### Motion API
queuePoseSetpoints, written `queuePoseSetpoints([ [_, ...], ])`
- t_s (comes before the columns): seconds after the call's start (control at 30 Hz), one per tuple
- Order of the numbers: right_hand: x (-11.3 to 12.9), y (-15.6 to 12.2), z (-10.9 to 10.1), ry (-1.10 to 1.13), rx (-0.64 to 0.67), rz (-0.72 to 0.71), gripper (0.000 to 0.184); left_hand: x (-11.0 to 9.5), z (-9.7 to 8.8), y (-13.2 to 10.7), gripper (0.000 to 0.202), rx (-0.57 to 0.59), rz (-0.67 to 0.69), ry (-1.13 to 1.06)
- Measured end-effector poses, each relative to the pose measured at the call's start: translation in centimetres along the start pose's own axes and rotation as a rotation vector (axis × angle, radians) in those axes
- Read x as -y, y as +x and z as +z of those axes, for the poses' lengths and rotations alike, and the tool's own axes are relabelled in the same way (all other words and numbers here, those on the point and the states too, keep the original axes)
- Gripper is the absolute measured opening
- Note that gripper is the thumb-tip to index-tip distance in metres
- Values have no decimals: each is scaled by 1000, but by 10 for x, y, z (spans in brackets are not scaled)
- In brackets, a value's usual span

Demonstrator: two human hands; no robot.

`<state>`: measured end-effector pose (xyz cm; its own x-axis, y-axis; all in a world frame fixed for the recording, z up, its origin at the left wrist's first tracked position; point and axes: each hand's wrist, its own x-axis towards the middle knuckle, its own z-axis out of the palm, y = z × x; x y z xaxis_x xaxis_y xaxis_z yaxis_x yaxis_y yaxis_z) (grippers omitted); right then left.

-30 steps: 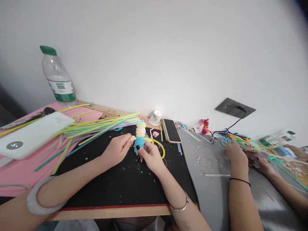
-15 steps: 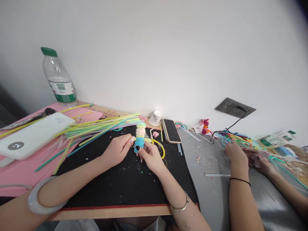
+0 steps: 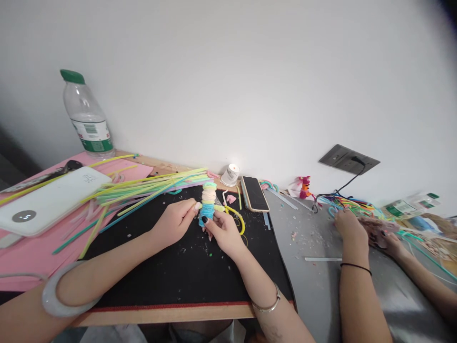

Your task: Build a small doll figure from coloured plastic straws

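Note:
Both my hands meet over a black mat (image 3: pixel 185 271). Between them stands a small upright stack of coiled straw rings (image 3: pixel 208 202), pale yellow and pink at the top, blue at the bottom. My left hand (image 3: pixel 174 220) pinches its left side with closed fingers. My right hand (image 3: pixel 223 231) grips the blue lower part from the right, a dark-painted thumbnail against it. A yellow straw (image 3: pixel 236 215) curls out from the stack past my right hand.
A sheaf of green, yellow and pink straws (image 3: pixel 143 188) lies left of the stack. A white power bank (image 3: pixel 46 200) rests on pink paper, a water bottle (image 3: pixel 87 119) behind. A phone (image 3: pixel 254 194) and a thread spool (image 3: pixel 230 174) lie beyond. Another person's hands (image 3: pixel 352 226) handle coloured straws at right.

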<state>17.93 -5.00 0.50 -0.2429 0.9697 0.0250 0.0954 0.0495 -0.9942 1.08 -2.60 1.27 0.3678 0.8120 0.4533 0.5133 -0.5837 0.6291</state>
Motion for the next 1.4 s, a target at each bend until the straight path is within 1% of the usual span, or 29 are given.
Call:
queuePoseSetpoints([
  [0.23,1,0,1,9,7,1,27,0,-1,0,31,-9,15,10],
  [0.8,1,0,0,-1,-1,6,25,-2,-2,0,31,-5,19,-8],
  [1.07,-2,0,0,3,6,-2,23,2,1,0,31,-6,19,-2],
  [1.4,-2,1,0,24,-2,4,22,1,0,1,32,14,-25,-39],
])
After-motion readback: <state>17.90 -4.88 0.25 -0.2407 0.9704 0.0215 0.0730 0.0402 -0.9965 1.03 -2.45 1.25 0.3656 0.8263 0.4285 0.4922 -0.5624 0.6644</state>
